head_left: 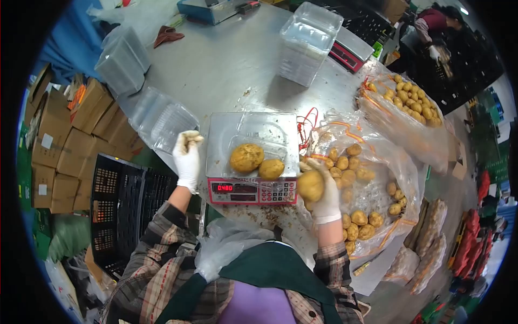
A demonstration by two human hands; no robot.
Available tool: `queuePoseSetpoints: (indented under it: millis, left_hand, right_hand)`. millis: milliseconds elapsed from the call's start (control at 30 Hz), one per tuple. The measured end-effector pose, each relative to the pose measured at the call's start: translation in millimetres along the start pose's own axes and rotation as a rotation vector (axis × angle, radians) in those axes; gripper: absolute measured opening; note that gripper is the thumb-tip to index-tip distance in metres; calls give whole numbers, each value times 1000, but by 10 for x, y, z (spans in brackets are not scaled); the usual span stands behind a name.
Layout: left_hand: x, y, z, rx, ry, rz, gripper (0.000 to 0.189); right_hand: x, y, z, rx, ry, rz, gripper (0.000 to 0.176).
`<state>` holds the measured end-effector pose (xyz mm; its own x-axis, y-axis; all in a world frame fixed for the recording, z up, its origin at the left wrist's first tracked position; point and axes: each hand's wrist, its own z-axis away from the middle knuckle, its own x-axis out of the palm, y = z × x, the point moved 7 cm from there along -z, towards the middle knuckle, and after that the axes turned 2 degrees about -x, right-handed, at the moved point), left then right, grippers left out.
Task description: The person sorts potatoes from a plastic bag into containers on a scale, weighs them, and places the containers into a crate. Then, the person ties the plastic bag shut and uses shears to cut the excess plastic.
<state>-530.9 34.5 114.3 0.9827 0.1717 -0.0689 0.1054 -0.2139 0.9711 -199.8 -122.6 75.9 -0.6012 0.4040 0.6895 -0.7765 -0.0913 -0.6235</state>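
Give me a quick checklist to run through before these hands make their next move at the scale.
1. Potato held in the right hand: ok.
2. Left hand clear of the scale's pan: ok, it is off to the left side.
3. Digital scale switched on: ok, its red display is lit and appears to read 0.480.
4. Two potatoes on the scale resting fully inside the clear plastic tray: cannot tell, its edges are faint.
5. Right hand's fingers free of the scale's edge: cannot tell, they are very close.
6. Table in front of the scale clean: not ok, dirt crumbs lie there.
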Motion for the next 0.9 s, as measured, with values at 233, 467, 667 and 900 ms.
queuePoseSetpoints:
  millis: [233, 467, 667, 900]
  left_hand:
    - [-922, -86, -18, -40, 196, -55, 19]
    - [-644, -193, 176, -119, 87, -9, 20]
    - [-52, -151, 433, -153, -117, -17, 18]
    - [159, -147, 512, -151, -201, -81, 16]
  right_hand:
    - [-353, 144, 221, -56, 93, -73, 42]
    - [-638, -42, 554, -271, 363, 351, 34]
    - [-1526, -271, 922, -648, 761, 1484, 43]
    - [-2222, -856, 862, -522, 995, 1828, 27]
